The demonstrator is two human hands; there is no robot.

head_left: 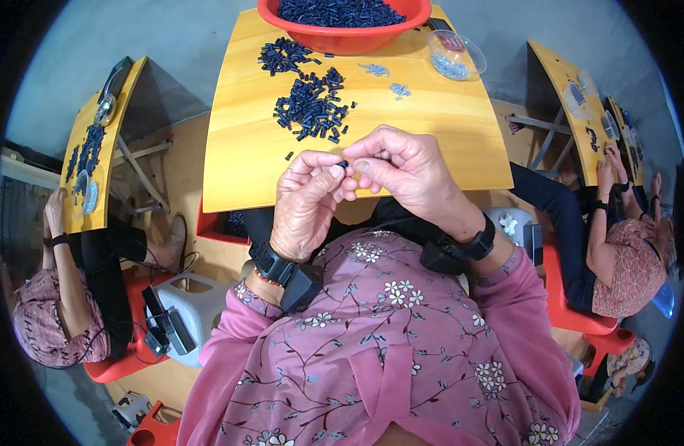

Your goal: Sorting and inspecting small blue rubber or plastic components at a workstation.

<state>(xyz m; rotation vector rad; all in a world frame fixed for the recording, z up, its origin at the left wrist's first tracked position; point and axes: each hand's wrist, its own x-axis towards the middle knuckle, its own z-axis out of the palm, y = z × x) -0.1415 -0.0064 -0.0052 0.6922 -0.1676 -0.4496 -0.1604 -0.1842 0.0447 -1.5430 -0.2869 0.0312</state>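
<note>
My left hand (310, 195) is closed, with a small black tube-shaped piece (343, 164) pinched between thumb and forefinger. Close beside it, my right hand (412, 169) has its thumb and fingers pressed together; whatever they hold is too small or hidden to name. Both hands meet over the near edge of the yellow table (241, 160). Beyond them lies a loose pile of black pieces (310, 106), with a smaller pile (284, 56) behind it. Two little heaps of tiny silver metal parts (400, 91) lie to the right of the piles.
A red basin (342, 39) full of black pieces stands at the far edge. Right of it is a clear plastic bowl (472, 68) with silver parts. Under the table sits a red container (212, 223). Other people work at tables (111, 141) on both sides.
</note>
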